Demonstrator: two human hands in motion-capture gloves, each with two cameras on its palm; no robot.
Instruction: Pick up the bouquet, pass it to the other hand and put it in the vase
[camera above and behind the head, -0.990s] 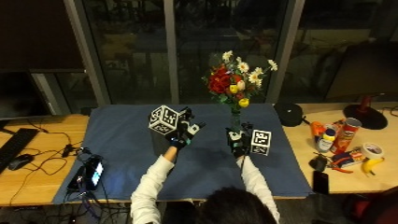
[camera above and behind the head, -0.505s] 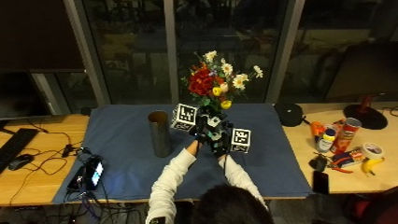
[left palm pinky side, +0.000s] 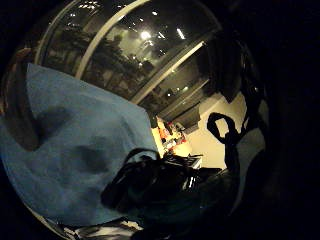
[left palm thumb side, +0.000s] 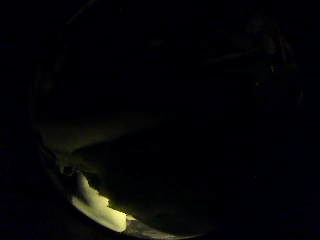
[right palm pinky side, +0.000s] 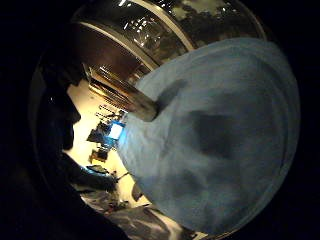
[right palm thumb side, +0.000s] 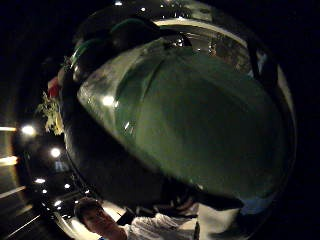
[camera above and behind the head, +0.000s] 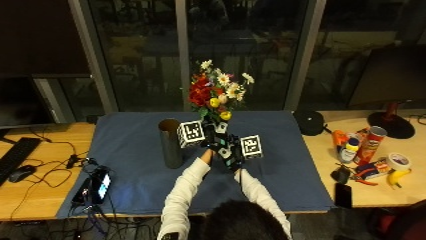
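Since the moment half a second back, we see the bouquet (camera above and behind the head: 217, 96) shifted a little toward the vase (camera above and behind the head: 170, 143), and both hands still meet at its stems; a second back the hands were apart, one by the vase and one at the flowers.

In the outside view the bouquet stands upright above the blue cloth (camera above and behind the head: 126, 150), its red, white and yellow blooms at twelve o'clock from the hands. The left hand (camera above and behind the head: 212, 141) and the right hand (camera above and behind the head: 229, 151) sit touching each other at the base of the stems, the right at about four o'clock from the left. The dark cylindrical vase stands upright on the cloth at nine o'clock from the hands, just beside them and apart from the flowers.

The right thumb side palm view is filled with green wrapping or leaves (right palm thumb side: 200, 125) pressed close to the palm, so we read the right hand's fingers as curled round the stems. The left thumb side palm view is nearly black; we cannot tell whether the left fingers are wrapped round the stems or merely laid against them.

At three o'clock on the wooden table (camera above and behind the head: 399, 190) lie a red can (camera above and behind the head: 368, 145), a banana (camera above and behind the head: 397, 177) and a roll of tape (camera above and behind the head: 399, 161). At eight o'clock a phone (camera above and behind the head: 101, 184) rests at the cloth's edge.
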